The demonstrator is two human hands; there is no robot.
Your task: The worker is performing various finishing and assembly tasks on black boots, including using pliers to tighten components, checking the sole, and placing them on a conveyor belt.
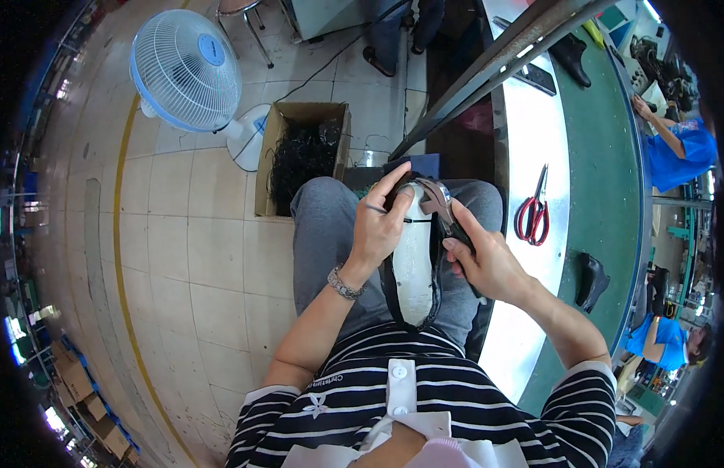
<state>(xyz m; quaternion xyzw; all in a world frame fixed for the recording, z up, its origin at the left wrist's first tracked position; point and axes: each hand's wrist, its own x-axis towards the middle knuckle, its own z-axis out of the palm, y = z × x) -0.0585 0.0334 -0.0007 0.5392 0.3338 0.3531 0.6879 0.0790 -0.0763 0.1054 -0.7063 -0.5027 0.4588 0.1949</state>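
Evidently both hands are busy at a shoe (415, 273) that sits between them over the lap, its pale underside turned up and its long axis pointing away from the body. The left hand (380, 234) grasps the shoe's far end from the left, thumb resting on the pale underside and forefinger stretched along the tip; a metal bracelet (345, 283) circles that wrist. The right hand (488, 261) lies just beside the shoe's right edge, closed round the dark handles of a pair of pincers (438, 201), whose metal head reaches over the far end close to the left thumb; whether the jaws bite the material is too small to tell. The shoe's near end, edged in black, lies free of both hands, close to the striped shirt (456, 374). Well to the right of the right hand, red-handled scissors (534, 221) lie on a shiny metal ledge (512, 343).
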